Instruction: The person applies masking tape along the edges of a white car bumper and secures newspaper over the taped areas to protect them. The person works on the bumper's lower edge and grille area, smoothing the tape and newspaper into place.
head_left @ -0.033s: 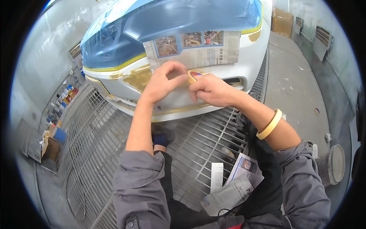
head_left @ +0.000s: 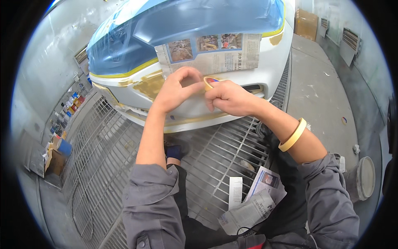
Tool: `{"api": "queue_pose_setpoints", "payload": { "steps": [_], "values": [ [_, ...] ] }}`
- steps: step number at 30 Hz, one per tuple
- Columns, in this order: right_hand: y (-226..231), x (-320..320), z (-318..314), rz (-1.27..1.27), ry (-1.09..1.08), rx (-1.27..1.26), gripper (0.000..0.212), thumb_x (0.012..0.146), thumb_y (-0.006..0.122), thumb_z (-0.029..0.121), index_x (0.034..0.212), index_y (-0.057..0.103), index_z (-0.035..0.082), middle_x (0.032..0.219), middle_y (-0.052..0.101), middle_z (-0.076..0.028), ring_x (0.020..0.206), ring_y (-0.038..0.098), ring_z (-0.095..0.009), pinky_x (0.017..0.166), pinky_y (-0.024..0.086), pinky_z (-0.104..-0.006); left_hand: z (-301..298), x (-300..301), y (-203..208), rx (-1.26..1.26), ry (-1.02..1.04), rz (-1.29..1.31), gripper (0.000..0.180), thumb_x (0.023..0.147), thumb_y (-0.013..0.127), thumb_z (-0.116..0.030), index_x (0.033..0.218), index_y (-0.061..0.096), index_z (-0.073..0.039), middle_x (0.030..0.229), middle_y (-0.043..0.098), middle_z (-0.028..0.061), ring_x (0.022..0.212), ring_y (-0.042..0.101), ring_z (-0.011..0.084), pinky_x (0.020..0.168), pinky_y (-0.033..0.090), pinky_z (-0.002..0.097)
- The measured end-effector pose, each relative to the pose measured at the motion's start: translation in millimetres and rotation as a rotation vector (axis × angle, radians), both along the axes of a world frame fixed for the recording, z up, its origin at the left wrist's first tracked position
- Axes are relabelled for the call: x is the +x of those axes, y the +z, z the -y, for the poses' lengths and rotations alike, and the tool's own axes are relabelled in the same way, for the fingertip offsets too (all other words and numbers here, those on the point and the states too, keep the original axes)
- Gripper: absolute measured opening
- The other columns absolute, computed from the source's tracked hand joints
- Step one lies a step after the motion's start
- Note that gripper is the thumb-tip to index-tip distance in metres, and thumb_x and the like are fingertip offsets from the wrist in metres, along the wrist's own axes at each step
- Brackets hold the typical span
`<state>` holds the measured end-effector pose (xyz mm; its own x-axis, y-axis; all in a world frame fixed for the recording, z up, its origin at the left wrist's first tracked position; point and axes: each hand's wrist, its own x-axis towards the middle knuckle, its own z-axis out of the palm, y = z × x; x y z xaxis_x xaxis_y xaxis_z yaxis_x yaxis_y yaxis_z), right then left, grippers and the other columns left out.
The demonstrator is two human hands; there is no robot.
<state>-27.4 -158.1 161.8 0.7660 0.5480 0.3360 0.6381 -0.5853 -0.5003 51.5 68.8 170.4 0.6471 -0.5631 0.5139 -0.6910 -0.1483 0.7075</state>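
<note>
My right hand [head_left: 232,98] is closed round a roll of yellow masking tape [head_left: 207,83], whose blue and red core shows. Beside it, my left hand [head_left: 176,90] has its thumb and fingers curled together, the tips close to the roll. Whatever lies between those tips is too small to make out. Both hands are in front of a white car bumper [head_left: 244,89] with tan sanded patches. Just beyond them a sheet of newspaper [head_left: 244,60] hangs over the bumper, below blue film [head_left: 199,18]. A second tape roll [head_left: 293,136] rings my right forearm.
Folded newspaper [head_left: 248,212] and a white paper strip [head_left: 235,192] lie near my legs on the metal floor grating [head_left: 207,157]. A grey bucket [head_left: 365,179] stands at the right. Cans and an open cardboard box [head_left: 55,162] line the left wall; another carton [head_left: 306,25] stands far right.
</note>
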Motion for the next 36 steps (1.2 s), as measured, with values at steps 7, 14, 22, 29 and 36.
{"api": "queue_pose_setpoints", "payload": {
  "steps": [7, 14, 22, 29, 36],
  "values": [
    [22.2, 1.0, 0.1, -0.045, -0.252, 0.418, 0.024, 0.108, 0.061, 0.025, 0.112, 0.073, 0.004, 0.081, 0.068, -0.002, 0.065, 0.061, -0.012, 0.059, 0.050, -0.0284, 4.1, 11.5, -22.0, -0.035, 0.150, 0.225, 0.015, 0.092, 0.077, -0.008, 0.089, 0.064, -0.002, 0.116, 0.068, 0.0070, 0.102, 0.063, 0.0163, 0.092, 0.051, 0.0310],
    [41.6, 52.4, 55.1, -0.011, -0.326, 0.138, 0.034, 0.096, 0.075, 0.033, 0.088, 0.080, 0.000, 0.071, 0.074, -0.006, 0.067, 0.074, -0.013, 0.069, 0.057, -0.0311, -3.3, 7.9, -54.8, -0.211, 0.513, 0.500, 0.014, 0.088, 0.075, -0.002, 0.087, 0.061, -0.001, 0.112, 0.069, 0.0144, 0.100, 0.066, 0.0317, 0.089, 0.053, 0.0401],
    [44.5, 46.9, 54.2, -0.022, -0.294, 0.102, 0.028, 0.093, 0.079, 0.027, 0.087, 0.080, 0.000, 0.072, 0.075, -0.005, 0.067, 0.074, -0.012, 0.070, 0.057, -0.0306, -14.4, 8.6, -58.1, -0.244, 0.708, 0.417, 0.017, 0.087, 0.079, 0.000, 0.088, 0.063, -0.001, 0.111, 0.069, 0.0152, 0.097, 0.068, 0.0340, 0.086, 0.054, 0.0424],
    [40.4, 50.8, 53.3, 0.012, -0.320, 0.118, 0.028, 0.091, 0.079, 0.029, 0.085, 0.082, 0.002, 0.067, 0.075, -0.005, 0.065, 0.070, -0.012, 0.069, 0.056, -0.0306, -7.9, 11.4, -55.7, -0.204, 0.786, 0.442, 0.018, 0.086, 0.080, 0.000, 0.086, 0.062, 0.000, 0.107, 0.068, 0.0162, 0.096, 0.068, 0.0352, 0.085, 0.055, 0.0433],
    [38.2, 53.4, 55.4, 0.015, -0.338, 0.117, 0.029, 0.090, 0.080, 0.030, 0.083, 0.081, 0.002, 0.068, 0.075, -0.005, 0.064, 0.070, -0.012, 0.068, 0.056, -0.0309, -24.8, 0.3, -29.6, 0.093, 0.994, 0.123, 0.032, 0.091, 0.085, -0.022, 0.084, 0.060, -0.002, 0.091, 0.071, 0.0184, 0.089, 0.069, 0.0395, 0.079, 0.055, 0.0460]
  ]
}}
